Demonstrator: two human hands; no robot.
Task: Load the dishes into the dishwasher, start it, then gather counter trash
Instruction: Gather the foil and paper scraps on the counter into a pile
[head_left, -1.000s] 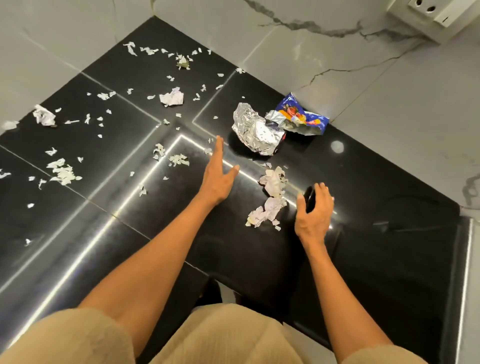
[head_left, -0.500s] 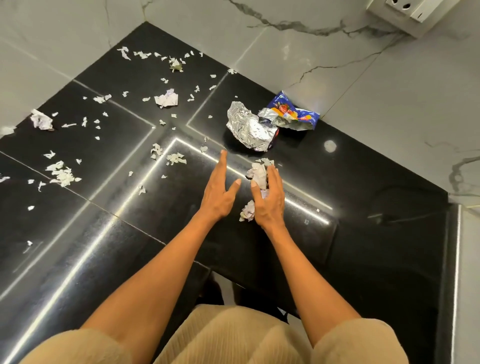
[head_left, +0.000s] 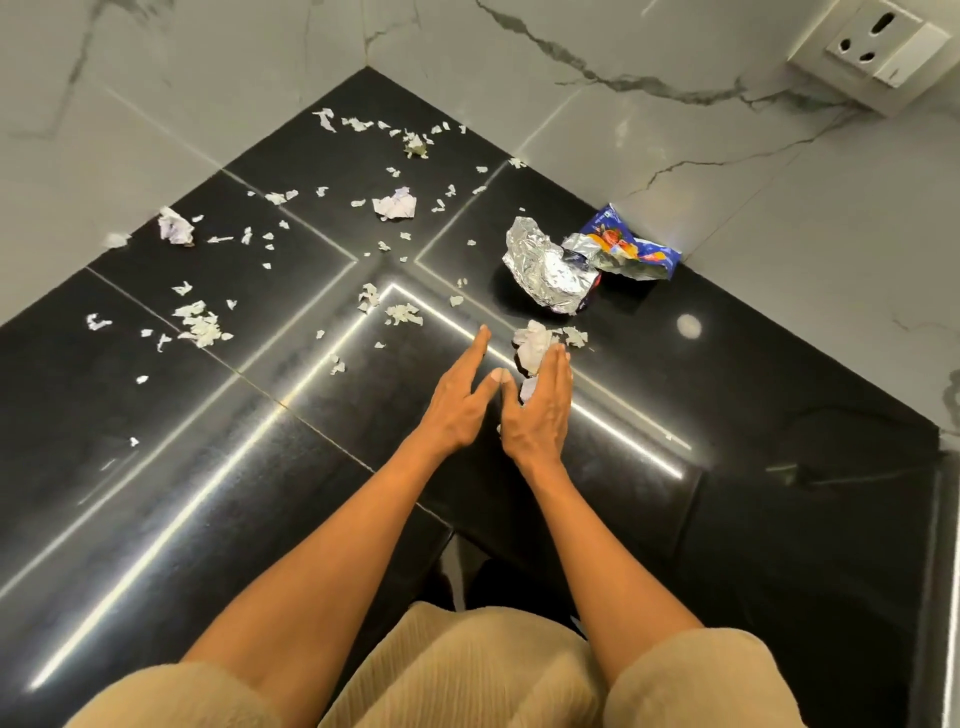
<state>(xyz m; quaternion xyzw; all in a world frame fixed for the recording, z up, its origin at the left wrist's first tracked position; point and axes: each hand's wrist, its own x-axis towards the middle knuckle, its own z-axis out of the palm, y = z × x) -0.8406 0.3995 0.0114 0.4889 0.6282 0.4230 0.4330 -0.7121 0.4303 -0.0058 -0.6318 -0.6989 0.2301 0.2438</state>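
Torn white paper scraps litter the black counter (head_left: 779, 415). A small heap of paper scraps (head_left: 535, 343) lies between my two hands. My left hand (head_left: 460, 400) stands on edge with straight fingers on the heap's left. My right hand (head_left: 537, 410) presses its straight fingers against the heap's right side, partly hiding it. Just beyond the heap sit a crumpled foil wrapper (head_left: 548, 265) and a blue snack packet (head_left: 631, 249).
Crumpled paper balls (head_left: 396, 203) (head_left: 175, 227) and several loose scraps (head_left: 200, 325) are spread over the left and far counter. Marble walls meet at the far corner. A wall socket (head_left: 872, 52) is at top right. The counter's front edge runs below my forearms.
My right hand swept left across the counter, pushing the paper heap toward my left hand. The two hands have closed in on the heap. The view tilted slightly.
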